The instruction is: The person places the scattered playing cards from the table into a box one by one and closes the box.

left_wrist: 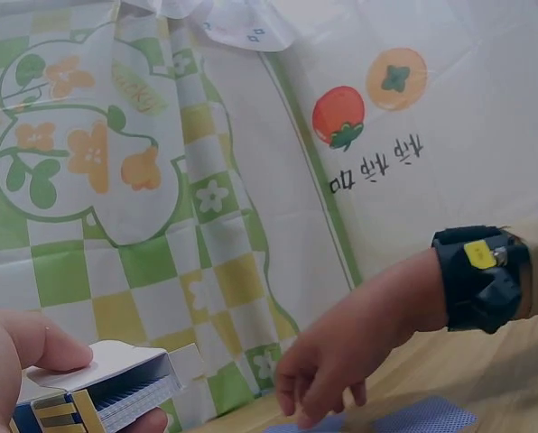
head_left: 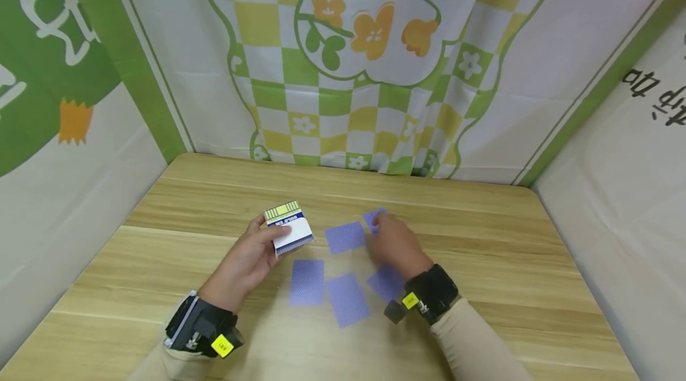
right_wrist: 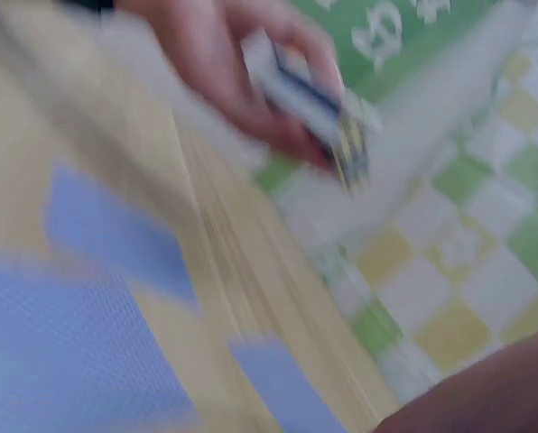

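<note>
My left hand (head_left: 257, 253) holds a card box (head_left: 292, 232), thumb across its white face and fingers beneath. In the left wrist view, the box (left_wrist: 115, 388) has its end open, with a stack of cards (left_wrist: 143, 401) inside. My right hand (head_left: 396, 244) reaches down over a blue-backed card (head_left: 371, 218) at the far right of the group, its fingertips at that card. Whether they pinch it is unclear. In the left wrist view, the right hand (left_wrist: 350, 347) has its fingers pointing down, loosely bent. The right wrist view is blurred.
More blue-backed cards lie face down: one at the back (head_left: 345, 237), one front left (head_left: 307, 283), one front middle (head_left: 348, 300), and one partly under the right wrist (head_left: 386, 283). The wooden table (head_left: 177, 238) meets a patterned curtain (head_left: 343, 101) behind.
</note>
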The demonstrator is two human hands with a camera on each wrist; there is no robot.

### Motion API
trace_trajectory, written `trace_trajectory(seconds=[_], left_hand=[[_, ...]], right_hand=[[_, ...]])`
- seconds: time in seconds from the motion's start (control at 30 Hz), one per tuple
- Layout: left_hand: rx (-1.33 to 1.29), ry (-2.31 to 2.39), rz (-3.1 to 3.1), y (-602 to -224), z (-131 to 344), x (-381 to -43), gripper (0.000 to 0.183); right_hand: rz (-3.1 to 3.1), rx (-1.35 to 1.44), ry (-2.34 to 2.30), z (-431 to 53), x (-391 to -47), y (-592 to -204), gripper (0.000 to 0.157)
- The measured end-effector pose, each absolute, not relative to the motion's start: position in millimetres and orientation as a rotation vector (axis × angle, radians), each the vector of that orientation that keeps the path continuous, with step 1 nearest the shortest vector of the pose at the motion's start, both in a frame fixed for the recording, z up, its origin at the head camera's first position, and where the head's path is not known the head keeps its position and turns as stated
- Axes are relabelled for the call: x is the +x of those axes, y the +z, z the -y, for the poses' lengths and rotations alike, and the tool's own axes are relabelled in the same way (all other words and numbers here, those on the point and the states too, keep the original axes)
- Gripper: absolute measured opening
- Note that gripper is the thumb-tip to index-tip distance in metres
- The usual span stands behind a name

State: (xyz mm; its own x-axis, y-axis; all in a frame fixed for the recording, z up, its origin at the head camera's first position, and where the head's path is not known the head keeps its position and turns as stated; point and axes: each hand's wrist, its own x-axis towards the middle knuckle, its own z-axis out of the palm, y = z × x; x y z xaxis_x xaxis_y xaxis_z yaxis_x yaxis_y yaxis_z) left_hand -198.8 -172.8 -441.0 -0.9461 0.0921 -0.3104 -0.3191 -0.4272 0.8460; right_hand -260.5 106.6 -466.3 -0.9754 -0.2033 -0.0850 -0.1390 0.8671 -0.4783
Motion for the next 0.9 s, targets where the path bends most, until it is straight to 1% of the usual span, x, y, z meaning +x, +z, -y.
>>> trace_trajectory(seconds=[0.1,0.27,0.37,0.6,0.7,0.9], left_hand=[[-0.328,2.438,-1.524,-440.6,173.1,-199.1,0.083],[-0.331,2.433,-1.531,-440.7,173.6,-199.6,0.082],[-0.326,2.433,-1.536,-440.8,173.8,-199.7,0.082],[-0.346,2.436,-1.531,-441.8,175.1,-200.0,0.083],[-0.343,2.431,-1.529,-442.2,175.0,-200.2,0.083],[-0.338,2.429,-1.525,-442.5,175.7,-200.4,0.083]], right_hand=[[-2.966,-0.189,-0.622,-129.4,-270.2,-468.2,0.042],[-2.946,-0.13,-0.681,-145.2,-274.7,-468.6,0.048],[-2.914,-0.106,-0.73,-143.2,-275.0,-468.8,0.053],[-2.908,-0.096,-0.733,-123.7,-277.8,-471.4,0.079],[-2.931,-0.111,-0.67,-116.7,-279.2,-469.9,0.079],[-2.965,-0.167,-0.587,-112.8,-284.6,-464.5,0.062]])
